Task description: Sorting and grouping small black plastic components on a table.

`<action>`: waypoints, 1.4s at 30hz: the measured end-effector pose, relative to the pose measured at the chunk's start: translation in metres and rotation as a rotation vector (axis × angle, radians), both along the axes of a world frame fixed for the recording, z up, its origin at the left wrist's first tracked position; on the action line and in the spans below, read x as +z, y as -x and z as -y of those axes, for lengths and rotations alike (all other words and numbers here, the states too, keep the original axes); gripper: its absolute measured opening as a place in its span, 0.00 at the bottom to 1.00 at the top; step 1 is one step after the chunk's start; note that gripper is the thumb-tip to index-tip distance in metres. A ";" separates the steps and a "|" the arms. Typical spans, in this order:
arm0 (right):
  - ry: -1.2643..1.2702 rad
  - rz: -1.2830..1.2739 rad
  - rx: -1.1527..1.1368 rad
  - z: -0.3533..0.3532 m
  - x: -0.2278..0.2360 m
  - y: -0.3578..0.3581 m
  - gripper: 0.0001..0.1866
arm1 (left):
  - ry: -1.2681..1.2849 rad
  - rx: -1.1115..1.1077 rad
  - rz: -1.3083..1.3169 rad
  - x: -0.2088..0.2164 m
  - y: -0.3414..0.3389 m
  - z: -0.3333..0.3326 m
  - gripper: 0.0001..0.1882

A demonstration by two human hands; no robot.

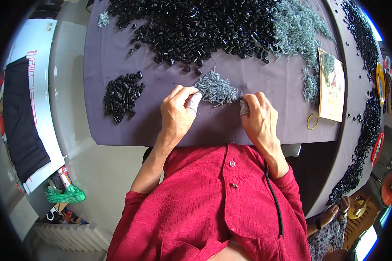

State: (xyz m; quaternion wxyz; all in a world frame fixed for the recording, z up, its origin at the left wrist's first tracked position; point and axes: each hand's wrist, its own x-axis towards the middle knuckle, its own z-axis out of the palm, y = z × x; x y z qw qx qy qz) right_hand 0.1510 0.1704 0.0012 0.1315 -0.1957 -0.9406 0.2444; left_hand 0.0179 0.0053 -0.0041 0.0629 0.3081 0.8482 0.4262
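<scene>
Between my hands lies a small heap of thin, silvery grey screw-like pins (216, 88). My left hand (175, 112) is at the heap's left edge, its fingers curled and pressed to a thumb wrapped in pale tape. What it pinches, if anything, is hidden. On the heap's right side, my right hand (261, 118) is closed in a pinch, its thumb also wrapped. A tiny thin piece seems to show at its fingertips, too small to name. Left of my left hand sits a small pile of short black tube-shaped pieces (123, 95).
A large mound of black pieces (204, 30) covers the table's far side, beside a spread of grey pins (296, 32). At right are a booklet (331, 93) and a yellow ring (312, 122). Another person's hands (335, 211) show at lower right, near more black pieces (361, 143).
</scene>
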 end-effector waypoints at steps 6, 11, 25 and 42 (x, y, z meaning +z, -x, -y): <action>0.040 -0.029 0.007 -0.004 -0.002 0.000 0.14 | -0.029 -0.030 0.037 0.004 -0.005 -0.006 0.06; 0.210 -0.067 0.029 -0.011 0.004 0.001 0.14 | -0.121 -0.162 0.081 0.016 -0.010 -0.023 0.07; 0.387 -0.261 0.171 -0.021 0.003 0.005 0.19 | -0.107 -0.290 0.376 0.013 -0.015 -0.057 0.09; 0.614 -0.406 0.109 -0.023 0.002 0.006 0.22 | -0.196 -0.208 1.122 0.028 -0.009 -0.067 0.08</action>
